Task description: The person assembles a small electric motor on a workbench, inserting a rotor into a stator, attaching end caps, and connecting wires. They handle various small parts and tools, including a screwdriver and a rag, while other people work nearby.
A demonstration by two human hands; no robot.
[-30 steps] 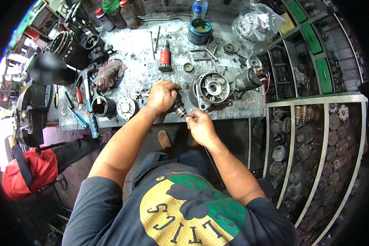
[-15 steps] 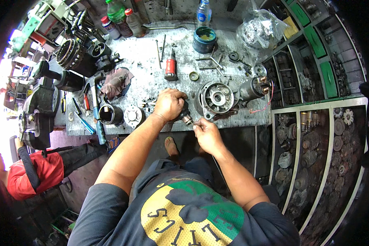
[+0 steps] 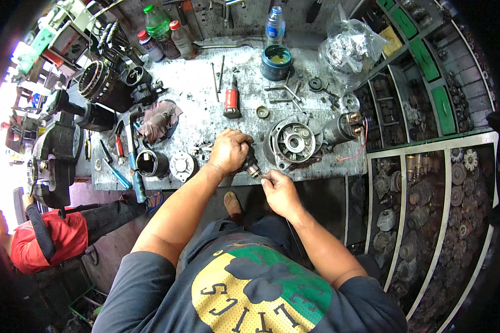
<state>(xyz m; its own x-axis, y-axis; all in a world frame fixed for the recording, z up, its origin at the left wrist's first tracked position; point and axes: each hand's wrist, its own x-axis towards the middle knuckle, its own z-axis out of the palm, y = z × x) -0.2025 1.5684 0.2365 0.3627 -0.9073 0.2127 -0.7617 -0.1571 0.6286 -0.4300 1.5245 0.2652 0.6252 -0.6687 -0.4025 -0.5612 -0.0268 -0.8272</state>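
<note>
My left hand is wrapped over a dark drill-like tool near the bench's front edge. The metal chuck of this tool sticks out toward my right, and most of its body is under my fingers. At the chuck's tip, my right hand is closed in a pinch; what the fingers hold there is too small to make out. Right of the chuck lies a round metal motor housing with an open, ribbed face. A small round end cover rests left of my left hand.
On the bench stand a red-bodied tool, a blue tub and bottles. A hammer and a hollow cylinder lie left. Part-filled shelves flank the right. A person in red is at lower left.
Both hands stay at the chuck; my right hand sits slightly lower. The whole view has shifted a little, showing more of the wall behind the bench.
</note>
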